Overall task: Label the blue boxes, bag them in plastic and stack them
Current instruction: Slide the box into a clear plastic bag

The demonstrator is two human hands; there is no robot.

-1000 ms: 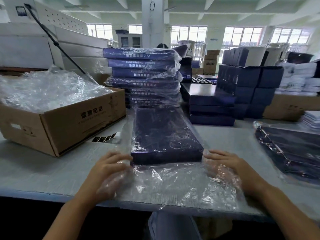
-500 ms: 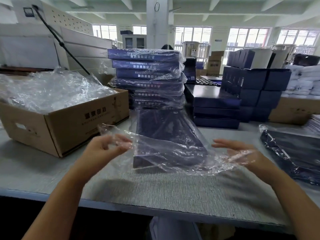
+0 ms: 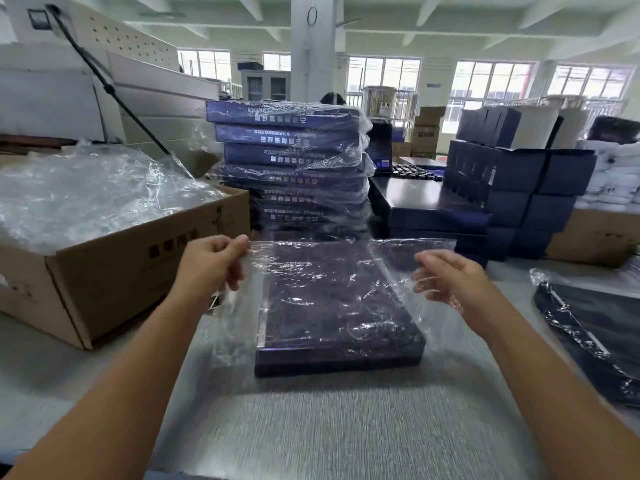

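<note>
A flat blue box point(image 3: 337, 313) lies on the grey table point(image 3: 311, 427), inside a clear plastic bag point(image 3: 346, 271). The bag's loose flap is folded back over the box top. My left hand point(image 3: 211, 268) pinches the flap's left corner, raised above the table. My right hand point(image 3: 450, 275) holds the flap's right side, fingers partly under the film. Behind the box rises a stack of bagged blue boxes point(image 3: 291, 168).
A cardboard carton point(image 3: 114, 271) full of clear plastic bags stands at the left. Unbagged blue boxes point(image 3: 433, 216) and upright dark boxes point(image 3: 519, 181) sit behind to the right. Another bagged dark item point(image 3: 595, 334) lies at the right edge.
The bag's open end lay flat on the table near me. Both hands lifted it and carried it away from me, over the box top.
</note>
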